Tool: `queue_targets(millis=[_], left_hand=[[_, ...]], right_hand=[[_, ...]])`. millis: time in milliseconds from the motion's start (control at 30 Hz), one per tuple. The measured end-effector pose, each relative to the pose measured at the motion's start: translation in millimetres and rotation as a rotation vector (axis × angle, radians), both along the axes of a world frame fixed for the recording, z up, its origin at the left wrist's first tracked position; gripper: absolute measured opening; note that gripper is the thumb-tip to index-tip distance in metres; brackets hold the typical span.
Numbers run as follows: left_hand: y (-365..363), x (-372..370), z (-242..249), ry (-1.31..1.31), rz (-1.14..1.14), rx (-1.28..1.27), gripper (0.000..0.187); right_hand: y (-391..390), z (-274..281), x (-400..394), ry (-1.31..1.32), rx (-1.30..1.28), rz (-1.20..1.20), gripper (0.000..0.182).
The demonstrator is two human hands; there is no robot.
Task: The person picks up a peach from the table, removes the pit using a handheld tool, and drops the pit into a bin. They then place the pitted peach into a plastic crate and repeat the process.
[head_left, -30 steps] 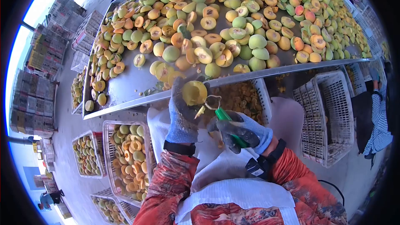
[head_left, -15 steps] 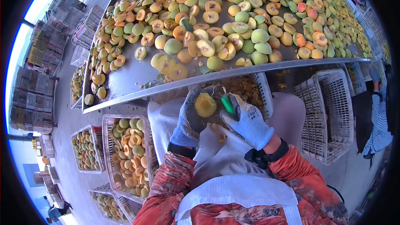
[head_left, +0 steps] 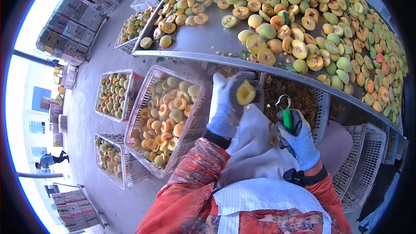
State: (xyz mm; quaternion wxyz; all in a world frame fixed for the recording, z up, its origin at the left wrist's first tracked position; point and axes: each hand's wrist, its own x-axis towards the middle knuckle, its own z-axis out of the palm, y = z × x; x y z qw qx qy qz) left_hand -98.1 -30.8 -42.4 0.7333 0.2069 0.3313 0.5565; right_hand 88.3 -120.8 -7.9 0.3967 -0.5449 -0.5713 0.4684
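My left hand (head_left: 232, 102), in a blue and grey glove, holds a halved yellow fruit (head_left: 245, 93) with a hollow in its cut face; motion blurs the fingers. My right hand (head_left: 298, 136), gloved alike, is wrapped round the green handle (head_left: 287, 119) of a tool whose curved metal loop (head_left: 283, 101) points up, apart from the fruit. Below the loop is a crate of brownish pits and scraps (head_left: 323, 108). Left of my left hand stands a crate (head_left: 130, 136) of halved fruit.
A metal table (head_left: 195, 39) heaped with halved fruit spans the top, its raised edge (head_left: 242, 63) before me. More fruit crates (head_left: 128, 96) stand at left. A crate (head_left: 375, 147) is at right. A person (head_left: 51, 160) is far left, and a co-worker's checked sleeve (head_left: 385, 201) lower right.
The view has swung left. My left hand has moved away from my right hand and the tool, carrying the fruit left toward the crate of halves. The tool's loop is now apart from the fruit.
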Motion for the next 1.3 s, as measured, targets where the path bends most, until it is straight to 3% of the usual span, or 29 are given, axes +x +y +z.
queue_targets(millis=[33,67,133,200,233,267,333,400,433,467,500,533,600,667,767,933,967,1000,1033,1067,1133,1200,1267,1300], left_hand=[[1.7,-41.0,-2.6,0.175,0.081,-0.02,0.023],[-6.4,-75.1,4.4,0.538,0.168,0.065,0.023],[-12.0,-182.8,-62.2,1.085,0.504,0.028,0.023],[-56.7,-300.7,-124.2,1.596,0.451,-0.207,0.032],[-88.5,-346.7,-158.8,1.63,0.39,-0.26,0.04],[-102.4,-322.7,-118.9,1.723,0.09,-0.519,0.045],[-93.5,-343.3,-142.8,1.721,0.129,-0.47,0.043],[-27.2,-280.7,-103.6,1.447,0.283,-0.154,0.027],[8.2,-230.2,-77.3,1.357,0.364,0.097,0.023],[41.1,-180.2,-46.4,1.373,0.296,0.191,0.023],[65.3,-126.3,-16.8,1.201,0.226,0.19,0.025],[88.6,-88.7,-9.7,1.337,0.114,0.279,0.028],[113.5,-6.4,20.9,1.858,-0.185,0.477,0.037],[130.7,43.1,12.3,2.144,-0.441,0.598,0.048],[128.6,84.3,1.9,2.173,-0.558,0.611,0.049],[137.0,84.7,-22.3,1.978,-0.51,0.618,0.043],[146.7,70.6,-47.8,1.637,-0.332,0.653,0.039],[144.0,68.9,-43.0,1.29,-0.166,0.672,0.035],[136.5,64.4,-37.9,0.848,-0.113,0.416,0.03],[120.2,66.0,-7.4,0.567,-0.089,0.218,0.033],[110.0,38.1,-11.0,-0.064,-0.238,-0.09,0.035],[85.4,46.3,5.7,-0.179,-0.226,-0.137,0.046],[62.2,60.7,18.0,-0.181,-0.156,-0.175,0.051],[53.1,63.3,20.3,-0.159,-0.305,-0.069,0.055]], right_hand=[[1.8,-7.0,7.0,0.144,-0.166,-0.066,0.023],[2.8,-13.8,15.8,0.288,-0.329,-0.146,0.021],[0.6,-21.5,33.8,0.32,-0.333,-0.21,0.022],[-2.3,-28.5,47.6,0.4,-0.366,-0.223,0.022],[-4.1,-41.4,53.5,0.423,-0.288,-0.242,0.023],[-5.2,-41.7,57.8,0.425,-0.274,-0.274,0.023],[-5.4,-41.6,62.8,0.295,-0.318,-0.249,0.025],[-4.5,-42.9,60.9,0.353,-0.427,-0.273,0.029],[-2.7,-54.1,60.5,0.253,-0.319,-0.229,0.031],[-0.5,-59.9,59.9,0.154,-0.207,-0.184,0.032],[1.1,-58.4,55.1,0.148,-0.165,-0.189,0.038],[2.4,-52.2,51.2,0.149,-0.162,-0.203,0.038],[0.5,-37.9,50.0,-0.061,-0.139,-0.22,0.044],[-8.5,-48.4,56.4,-0.207,-0.038,-0.264,0.049],[-19.3,-41.0,71.6,-0.432,-0.17,-0.277,0.048],[-26.6,-51.8,84.9,-0.21,-0.089,-0.314,0.042],[-24.8,-49.4,82.6,-0.099,-0.101,-0.343,0.039],[-21.7,-42.4,80.2,-0.096,-0.098,-0.346,0.039],[-17.8,-31.6,77.6,-0.12,-0.046,-0.372,0.037],[-16.2,-25.3,74.7,-0.143,0.003,-0.397,0.036],[-11.4,-38.0,68.7,-0.073,0.034,-0.369,0.036],[-5.2,-35.7,61.2,-0.009,0.064,-0.331,0.036],[6.4,-13.7,52.3,-0.323,0.169,-0.24,0.036],[11.5,-5.1,49.2,-0.426,0.273,-0.212,0.037]])
